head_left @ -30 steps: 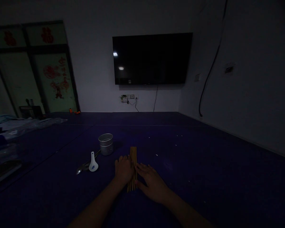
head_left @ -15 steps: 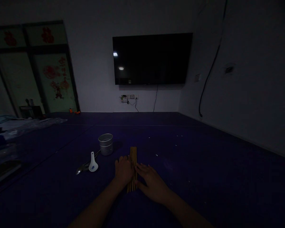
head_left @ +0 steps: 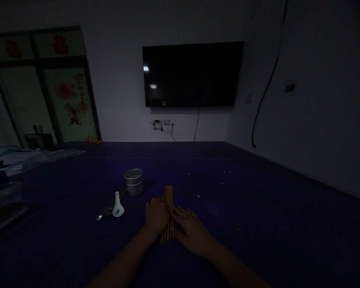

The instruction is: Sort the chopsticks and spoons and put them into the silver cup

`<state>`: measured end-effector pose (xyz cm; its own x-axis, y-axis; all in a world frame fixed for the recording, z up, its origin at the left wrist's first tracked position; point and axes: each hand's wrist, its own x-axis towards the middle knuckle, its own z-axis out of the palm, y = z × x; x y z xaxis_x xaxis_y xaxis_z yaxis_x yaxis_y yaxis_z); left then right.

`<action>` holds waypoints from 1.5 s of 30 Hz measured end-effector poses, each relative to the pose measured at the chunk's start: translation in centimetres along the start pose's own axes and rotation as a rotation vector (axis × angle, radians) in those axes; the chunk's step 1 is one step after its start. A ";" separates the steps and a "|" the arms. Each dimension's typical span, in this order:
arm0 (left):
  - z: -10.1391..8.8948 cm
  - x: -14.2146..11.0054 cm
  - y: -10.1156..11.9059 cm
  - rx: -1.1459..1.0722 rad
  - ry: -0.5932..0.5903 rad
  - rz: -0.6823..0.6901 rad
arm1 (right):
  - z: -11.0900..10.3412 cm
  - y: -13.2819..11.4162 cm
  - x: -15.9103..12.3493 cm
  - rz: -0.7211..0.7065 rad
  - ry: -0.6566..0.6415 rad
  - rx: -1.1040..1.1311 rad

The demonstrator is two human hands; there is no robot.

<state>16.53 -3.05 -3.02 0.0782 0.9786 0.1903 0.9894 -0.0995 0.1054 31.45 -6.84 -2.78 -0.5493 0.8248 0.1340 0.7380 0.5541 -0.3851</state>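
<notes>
A bundle of wooden chopsticks (head_left: 169, 193) lies flat on the dark blue surface, the sticks side by side and pointing away from me. My left hand (head_left: 156, 216) presses against their left side with its fingers curled and partly hidden. From the right, my right hand (head_left: 193, 232) touches the sticks' edge with its fingers stretched out and the thumb apart. Left of the hands stands a metal cup (head_left: 134, 183), upright. In front of it lie a white ceramic spoon (head_left: 118, 209) and a metal spoon (head_left: 100, 216), whose handle is partly covered.
Clear plastic wrapping (head_left: 45, 159) and a dark tray-like object (head_left: 6, 216) lie at the left. Small white scraps (head_left: 198, 196) dot the blue surface (head_left: 258, 200). A television (head_left: 193, 75) hangs on the back wall, and a cable (head_left: 267, 88) runs down the right wall.
</notes>
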 end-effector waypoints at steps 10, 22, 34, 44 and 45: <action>0.0 0.2 0.0 0.016 -0.018 -0.007 | 0.3 0.2 0.1 -0.001 0.007 0.003; 0.0 0.1 0.0 0.015 -0.011 0.000 | 0.3 0.1 0.0 -0.008 0.020 0.003; -0.1 0.6 -0.8 -0.040 -0.023 0.005 | 0.3 0.1 0.0 -0.007 0.014 0.013; -0.1 0.8 -0.9 -0.048 -0.004 0.002 | 0.7 0.6 0.2 -0.013 0.031 0.006; -0.1 0.8 -0.9 -0.049 -0.003 0.001 | 0.6 0.6 0.2 -0.015 0.027 0.004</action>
<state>15.72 -2.18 -2.87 0.0791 0.9790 0.1878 0.9823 -0.1087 0.1528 31.53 -6.41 -3.56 -0.5494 0.8192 0.1648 0.7284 0.5661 -0.3860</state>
